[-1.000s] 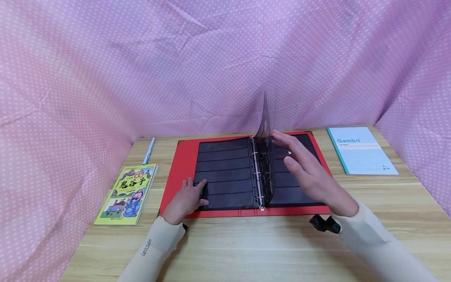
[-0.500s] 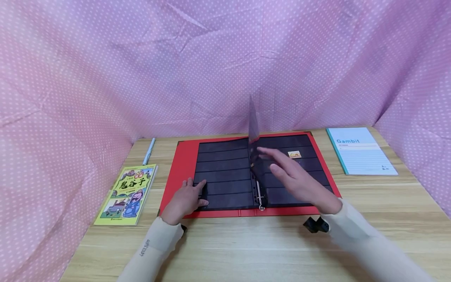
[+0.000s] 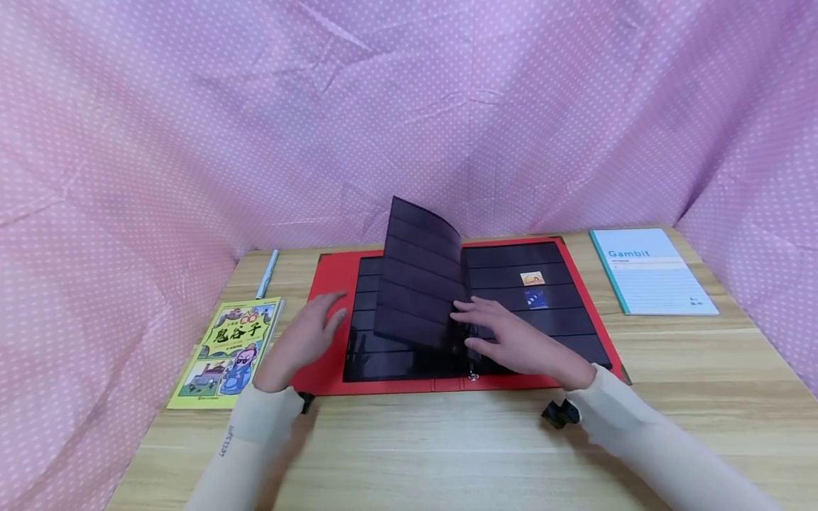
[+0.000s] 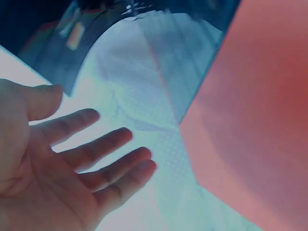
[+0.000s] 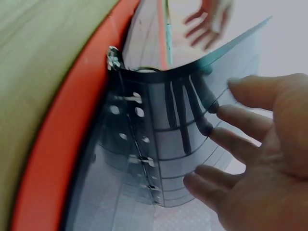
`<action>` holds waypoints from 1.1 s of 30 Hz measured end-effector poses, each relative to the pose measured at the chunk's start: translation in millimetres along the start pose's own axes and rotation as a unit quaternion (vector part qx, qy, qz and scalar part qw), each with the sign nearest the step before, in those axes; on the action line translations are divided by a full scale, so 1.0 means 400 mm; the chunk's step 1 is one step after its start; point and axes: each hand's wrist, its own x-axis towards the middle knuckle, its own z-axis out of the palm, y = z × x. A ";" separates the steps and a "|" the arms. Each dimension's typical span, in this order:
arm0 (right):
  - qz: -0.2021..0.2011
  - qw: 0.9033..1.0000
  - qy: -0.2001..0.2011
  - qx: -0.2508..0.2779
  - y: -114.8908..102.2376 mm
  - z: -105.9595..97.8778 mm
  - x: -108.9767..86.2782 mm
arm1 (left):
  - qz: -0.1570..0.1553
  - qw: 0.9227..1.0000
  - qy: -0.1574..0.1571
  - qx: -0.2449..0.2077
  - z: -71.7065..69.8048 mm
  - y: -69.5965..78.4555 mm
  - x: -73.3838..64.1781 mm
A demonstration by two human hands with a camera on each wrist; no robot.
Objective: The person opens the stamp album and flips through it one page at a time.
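"Since the frame half a second ago, the black page has tipped from upright towards the left of centre, and the left hand has come off the lower sheet."

"Who's gripping that page?"

"Neither of the hands, as far as I can see. The right hand, right of centre, has loose fingers, tips apparently against the page (contact is hard to judge from here). The left hand hangs relaxed over the red binder, holding nothing."

"Why does it lean?"

"I'd judge the rings hinge its inner edge while the right hand steers it. The binder lies flat mid-frame, probably so its pages can turn either way."

"Room to move?"

"I see the yellow book near the binder's edge at lower left, the notebook apart at right, and spare worktop bottom centre. The page's top corner overlaps the pink curtain; I can't tell the gap."
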 end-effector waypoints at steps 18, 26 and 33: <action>-0.038 0.997 -0.048 -0.055 0.018 0.043 0.025 | -0.068 0.983 -0.139 0.103 0.121 0.064 0.032; 0.024 0.997 -0.070 0.023 0.080 0.005 0.021 | -0.092 0.978 -0.147 0.114 0.144 0.069 0.038; 0.080 0.991 -0.099 0.050 0.126 -0.008 0.013 | -0.091 0.974 -0.154 0.136 0.147 0.078 0.038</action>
